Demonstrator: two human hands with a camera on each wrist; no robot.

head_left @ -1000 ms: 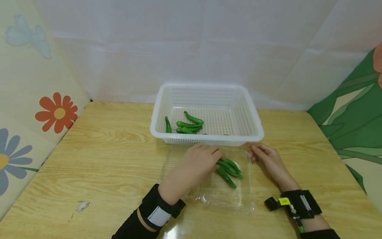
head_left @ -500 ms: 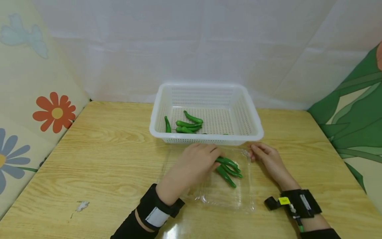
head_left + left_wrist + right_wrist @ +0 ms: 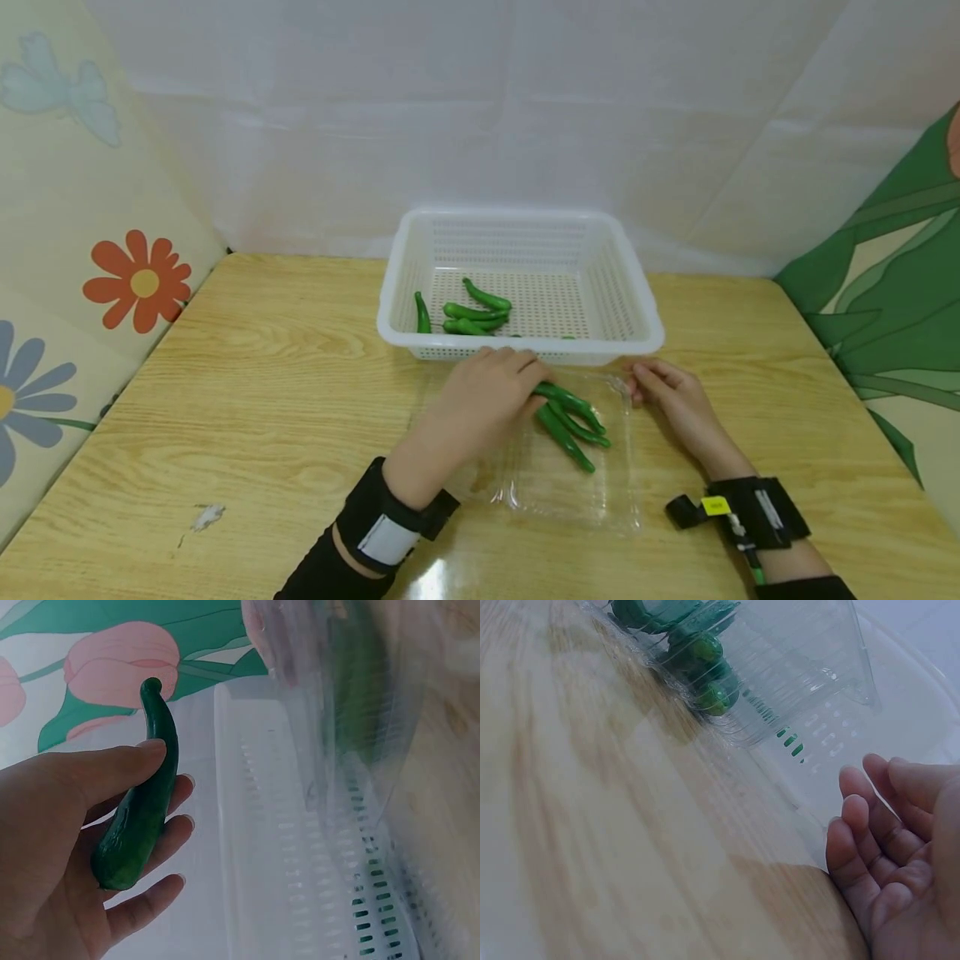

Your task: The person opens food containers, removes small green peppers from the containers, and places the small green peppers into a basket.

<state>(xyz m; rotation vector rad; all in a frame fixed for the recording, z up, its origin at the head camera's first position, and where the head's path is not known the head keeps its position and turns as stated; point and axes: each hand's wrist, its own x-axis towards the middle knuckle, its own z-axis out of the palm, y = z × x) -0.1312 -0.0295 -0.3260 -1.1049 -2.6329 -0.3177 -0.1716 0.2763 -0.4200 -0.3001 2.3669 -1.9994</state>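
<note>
My left hand [image 3: 480,404] is over a clear plastic clamshell box [image 3: 551,492]. In the left wrist view it grips a green chili pepper [image 3: 135,825] between thumb and fingers, with the thin end sticking up past the thumb. Several more green chili peppers [image 3: 566,442] lie bunched in the right half of the box, beside the left fingertips. My right hand [image 3: 682,408] rests at the box's far right corner, its fingers loosely curled. The right wrist view shows nothing between those fingers and a small gap to the box.
Behind the box stands a white perforated basket [image 3: 641,325] with several green chili peppers [image 3: 476,317] in its left part. The box's far edge lies close to the basket. All of it stands on a wood-grain table [image 3: 247,400] against a white backdrop.
My left hand has drawn back a little to the left and away from me. The upper ends of the peppers in the box show more from under its fingers. My right hand stays put.
</note>
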